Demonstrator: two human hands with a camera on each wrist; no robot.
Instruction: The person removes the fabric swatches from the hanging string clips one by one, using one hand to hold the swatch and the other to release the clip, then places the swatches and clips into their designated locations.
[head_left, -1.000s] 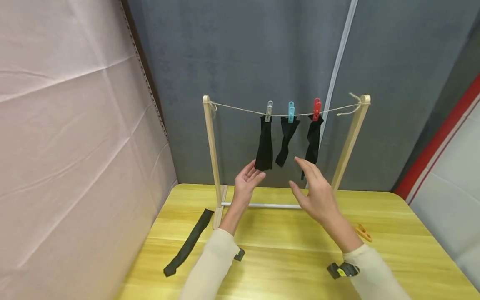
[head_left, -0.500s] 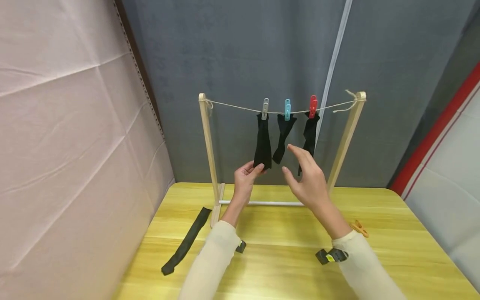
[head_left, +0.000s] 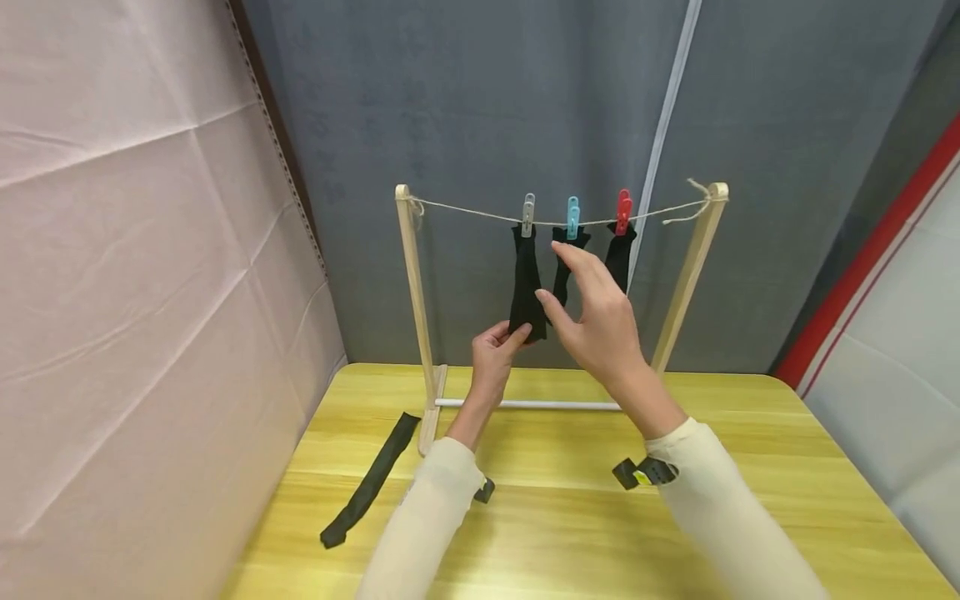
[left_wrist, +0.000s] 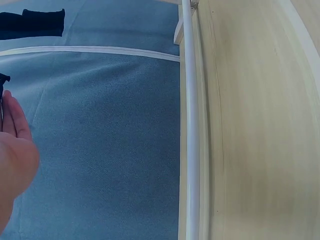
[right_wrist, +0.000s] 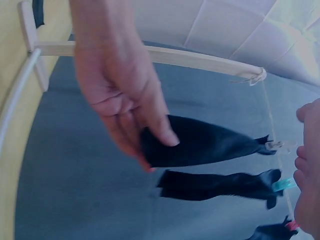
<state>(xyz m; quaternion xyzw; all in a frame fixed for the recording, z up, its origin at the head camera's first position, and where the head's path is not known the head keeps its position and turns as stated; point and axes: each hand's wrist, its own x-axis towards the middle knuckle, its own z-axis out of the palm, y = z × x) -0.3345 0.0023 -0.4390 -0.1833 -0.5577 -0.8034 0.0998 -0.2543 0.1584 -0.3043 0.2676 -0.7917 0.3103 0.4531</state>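
Pinching black cloth [head_left: 527, 283] near lower end: left grip [head_left: 492, 362]. Right grip [head_left: 602, 325] spread, thumb apart.

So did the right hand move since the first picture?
Yes. In the head view, the right hand has moved up and left, away from the right wooden post.

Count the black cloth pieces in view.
4: left cloth, middle cloth and right cloth hang from the line; fourth cloth lies left on the table. More may be hidden.
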